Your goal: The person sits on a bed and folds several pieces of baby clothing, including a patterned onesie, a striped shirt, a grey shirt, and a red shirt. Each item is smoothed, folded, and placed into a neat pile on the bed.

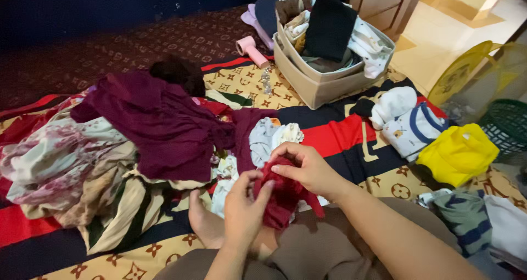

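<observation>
Both hands met low in the frame, at about six o'clock, clamped on a small dark red garment [282,195] that hung bunched between them. The left hand [243,211] pinched its near edge from below with fingers curled shut, and the right hand [307,167] gripped the top edge from above, thumb and forefinger closed on the cloth. Its lower part drooped onto the lap — too crumpled to tell what kind of garment it was.

To handle it well, I would judge that the two grips wanted to sit on opposite corners or seams, so that drawing the hands apart would shake the cloth flat rather than twist it.

Just beyond the hands, at twelve o'clock, lay a pale grey and cream garment [272,137] on the patterned blanket [340,134]. At ten o'clock a maroon garment [159,123] topped a loose heap of floral and striped clothes [71,170]. At one o'clock stood a beige fabric basket [324,82] stuffed with clothes, with a pink handheld device [251,49] beside it. At three o'clock sat white and blue baby clothes [409,126] and a yellow bag [458,154] — further right, a green plastic basket [508,121].
</observation>
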